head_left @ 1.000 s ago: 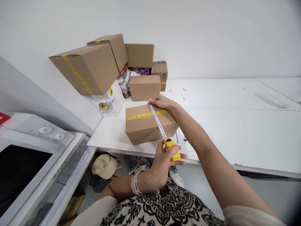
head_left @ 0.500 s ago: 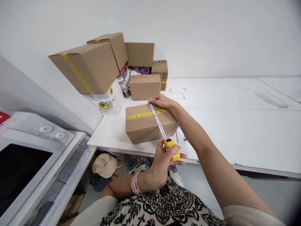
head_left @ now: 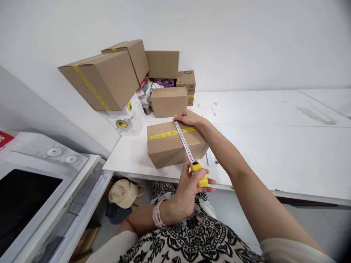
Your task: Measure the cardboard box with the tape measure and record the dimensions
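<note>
A brown cardboard box [head_left: 167, 148] sealed with yellow tape lies near the front edge of the white table [head_left: 274, 153]. A white measuring tape blade [head_left: 184, 143] is stretched across the box top from back to front. My right hand [head_left: 189, 118] pinches the blade's end against the box's far top edge. Just in front of the box, my left hand [head_left: 189, 190] grips the yellow tape measure case [head_left: 199, 174]. A pale watch sits on my left wrist.
Several cardboard boxes [head_left: 106, 78] are piled at the table's back left corner, above a white carton with avocado prints [head_left: 124, 118]. A printed paper [head_left: 211, 157] lies right of the box. A white machine [head_left: 35, 182] stands left; a beige cap [head_left: 123, 193] lies below.
The yellow case and my left hand have drawn slightly closer to the box's front edge. My right hand and the box have stayed put.
</note>
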A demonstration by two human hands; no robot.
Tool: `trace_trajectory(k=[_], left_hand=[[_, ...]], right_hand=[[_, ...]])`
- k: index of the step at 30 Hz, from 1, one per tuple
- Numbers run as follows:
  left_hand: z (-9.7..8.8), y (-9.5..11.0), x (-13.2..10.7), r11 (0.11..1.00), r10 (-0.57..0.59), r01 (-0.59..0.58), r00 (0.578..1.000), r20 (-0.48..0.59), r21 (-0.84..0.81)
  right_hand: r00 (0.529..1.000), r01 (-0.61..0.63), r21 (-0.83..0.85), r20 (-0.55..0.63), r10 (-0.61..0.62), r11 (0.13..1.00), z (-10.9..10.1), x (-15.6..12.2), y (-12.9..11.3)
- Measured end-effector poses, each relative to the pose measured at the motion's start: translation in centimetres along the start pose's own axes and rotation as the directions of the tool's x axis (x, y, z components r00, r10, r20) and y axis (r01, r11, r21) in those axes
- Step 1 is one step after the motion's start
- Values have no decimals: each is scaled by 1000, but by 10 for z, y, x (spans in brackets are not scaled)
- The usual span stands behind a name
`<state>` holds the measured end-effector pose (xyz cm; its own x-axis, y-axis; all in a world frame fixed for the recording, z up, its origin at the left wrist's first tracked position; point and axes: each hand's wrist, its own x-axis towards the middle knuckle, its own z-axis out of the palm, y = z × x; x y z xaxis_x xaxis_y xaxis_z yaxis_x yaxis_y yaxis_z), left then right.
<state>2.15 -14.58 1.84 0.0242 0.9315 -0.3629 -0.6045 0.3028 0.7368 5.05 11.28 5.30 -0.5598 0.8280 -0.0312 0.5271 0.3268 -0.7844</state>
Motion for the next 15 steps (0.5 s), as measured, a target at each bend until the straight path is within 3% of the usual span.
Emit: trace_trajectory(k=[15], left_hand=[[-3, 1, -1, 1000, 9, -9, 1000, -11, 6]], right_hand=[[999, 39, 24, 2, -39, 999, 0, 1, 0]])
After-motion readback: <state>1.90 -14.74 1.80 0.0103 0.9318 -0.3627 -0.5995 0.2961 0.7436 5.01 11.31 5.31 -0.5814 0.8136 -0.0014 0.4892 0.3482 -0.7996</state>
